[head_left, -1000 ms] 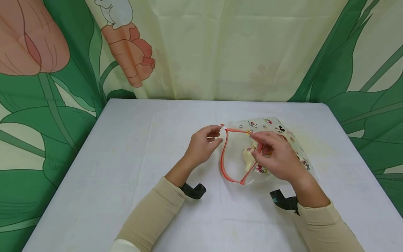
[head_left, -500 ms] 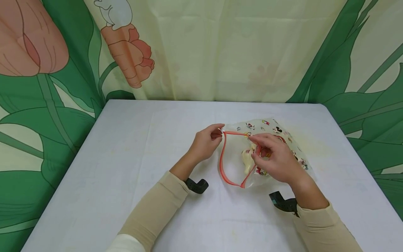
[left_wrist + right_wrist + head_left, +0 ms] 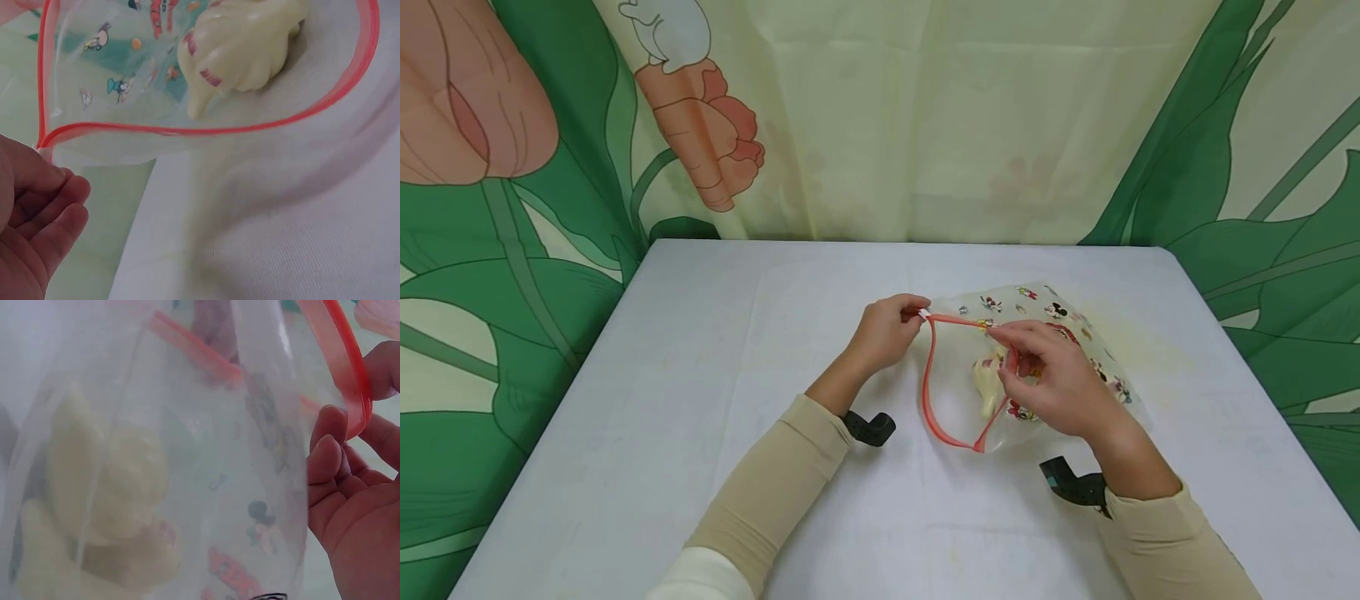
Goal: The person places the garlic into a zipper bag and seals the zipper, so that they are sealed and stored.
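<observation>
A clear zip bag [image 3: 1018,304] with cartoon prints and a red zip edge [image 3: 927,392] lies on its side, its mouth gaping towards the left. A cream garlic bulb [image 3: 250,47] with purplish marks sits inside, just behind the mouth; the right wrist view shows pale lumps of garlic [image 3: 131,481] through the blurred plastic. My left hand [image 3: 883,335] pinches the white slider [image 3: 924,314] at the far corner of the zip. With thumb and fingertips, my right hand [image 3: 1056,379] pinches the red edge at the mouth's right side and hides part of the bag.
The bag rests on a table with a white cloth [image 3: 700,400]. Behind its far edge hangs a patterned curtain [image 3: 925,125] with leaves, a tulip and a rabbit on a carrot. A black wrist camera [image 3: 870,429] is strapped to each wrist.
My left hand has come in from just left of the bag's far corner and now pinches the white slider there. My right hand keeps its grip on the edge, nearly still.
</observation>
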Tool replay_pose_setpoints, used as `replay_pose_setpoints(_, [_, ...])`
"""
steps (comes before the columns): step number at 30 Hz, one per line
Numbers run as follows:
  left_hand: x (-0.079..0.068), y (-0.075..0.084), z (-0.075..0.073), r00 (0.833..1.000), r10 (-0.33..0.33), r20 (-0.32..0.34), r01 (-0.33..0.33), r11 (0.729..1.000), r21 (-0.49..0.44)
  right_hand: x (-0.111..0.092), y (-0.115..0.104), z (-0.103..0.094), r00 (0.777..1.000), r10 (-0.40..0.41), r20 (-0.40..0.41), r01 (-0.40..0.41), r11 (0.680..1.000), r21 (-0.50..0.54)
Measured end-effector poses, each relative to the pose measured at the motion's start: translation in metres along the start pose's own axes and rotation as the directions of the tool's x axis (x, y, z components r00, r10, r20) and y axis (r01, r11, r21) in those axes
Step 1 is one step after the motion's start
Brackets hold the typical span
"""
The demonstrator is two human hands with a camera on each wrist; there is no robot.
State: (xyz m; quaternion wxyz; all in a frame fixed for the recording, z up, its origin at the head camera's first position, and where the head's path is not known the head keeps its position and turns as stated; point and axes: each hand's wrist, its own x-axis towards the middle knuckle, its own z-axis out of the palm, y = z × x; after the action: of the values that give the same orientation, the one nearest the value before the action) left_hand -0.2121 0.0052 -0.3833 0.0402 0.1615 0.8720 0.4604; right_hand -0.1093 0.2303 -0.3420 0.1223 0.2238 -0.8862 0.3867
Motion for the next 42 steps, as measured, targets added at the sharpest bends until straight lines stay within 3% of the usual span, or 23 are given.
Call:
replay_pose_setpoints(13, [-0.001,-0.015,-0.007,0.990,0.053,-0.133,-0.047,0.998,0.046,0.004,0.010,0.005,1.000,0.003,0.004,-0.003,1.000,-0.011])
replay_pose_setpoints(19, [-0.005,-0.023,-0.015,0.982,0.017,-0.189,-0.015,1.000,0.010,0.007,0.020,0.010,0.998,0.050,0.040,-0.048,0.997,-0.055])
replay_pose_setpoints(25, [-0.013,-0.028,-0.024,0.982,0.006,-0.189,-0.002,1.000,0.020,0.013,0.027,0.011,0.997,0.070,0.041,-0.066,0.993,-0.094])
replay_pose_setpoints(30, [-0.022,-0.030,-0.027,0.981,0.029,-0.192,-0.021,0.999,0.041,0.016,0.030,0.008,0.990,0.137,0.014,-0.134,0.982,-0.135])
replay_pose_setpoints(36, [-0.038,-0.029,-0.029,0.977,0.029,-0.211,-0.020,0.999,0.046,0.018,0.031,0.005,0.975,0.211,-0.064,-0.220,0.956,-0.197])
replay_pose_setpoints(42, [-0.055,-0.026,-0.026,0.982,0.061,-0.176,-0.054,0.997,0.048,0.018,0.023,0.006,0.948,0.295,-0.116,-0.314,0.924,-0.220])
